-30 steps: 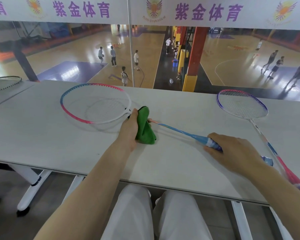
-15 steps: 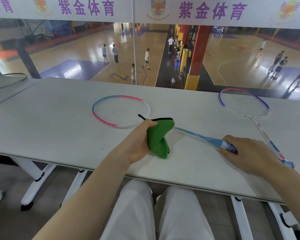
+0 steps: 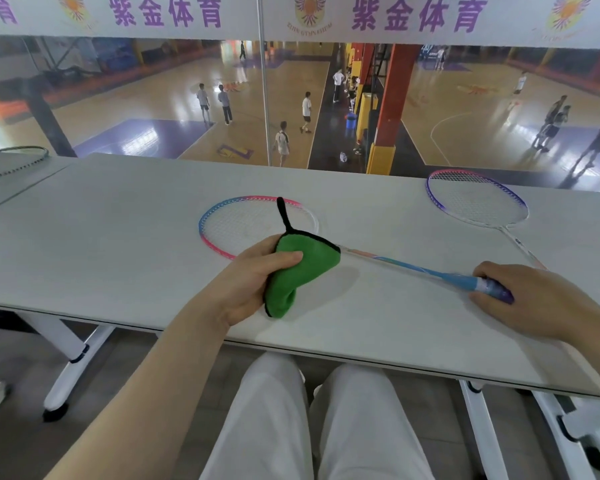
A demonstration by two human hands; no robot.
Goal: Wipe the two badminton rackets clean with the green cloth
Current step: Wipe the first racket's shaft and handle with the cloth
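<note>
Left hand [image 3: 253, 275] grips the green cloth [image 3: 298, 271] folded over the pink-and-blue racket [image 3: 257, 223] at the throat, near the table's [image 3: 118, 237] front edge. Right hand [image 3: 534, 299] clasps its handle. Purple-framed racket [image 3: 477, 199], far right corner, likely still unwiped.

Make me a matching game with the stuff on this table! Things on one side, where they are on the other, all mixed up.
Things:
1. green cloth
2. pink and blue racket
3. purple racket
4. dark green racket

Places:
A. far left, on the next table
B. gripped in the left hand
C. far right of the table, untouched
D. middle of the table, handle under the right hand

Pairs: 1-B, 2-D, 3-C, 4-A
</note>
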